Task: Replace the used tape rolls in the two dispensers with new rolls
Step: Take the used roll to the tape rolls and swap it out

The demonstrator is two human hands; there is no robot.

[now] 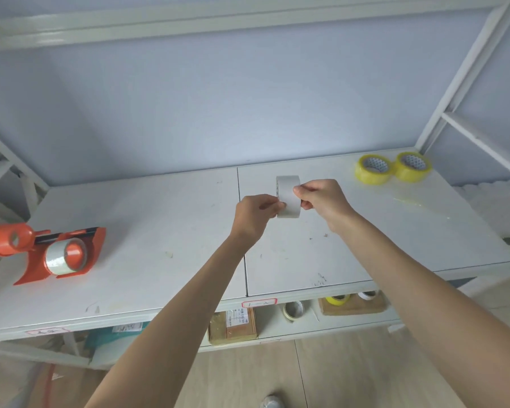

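Above counter (365,231) middle: white roll (288,195) pinched between left hand (255,214) and right hand (324,201), both closed on it, standing on edge. Orange dispenser (56,251) far left, nearer left hand; yellow rolls (392,167) back right.

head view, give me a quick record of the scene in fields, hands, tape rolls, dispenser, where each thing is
left hand: pinching the white tape roll from its left side
right hand: fingers on the roll's right side
white tape roll: held on edge above the shelf top, mid-frame
orange dispenser: far left on the shelf top, a clear roll mounted in it
yellow tape rolls: two, lying flat side by side, back right corner
lower shelf: more rolls and flat packages
second dispenser: not in view
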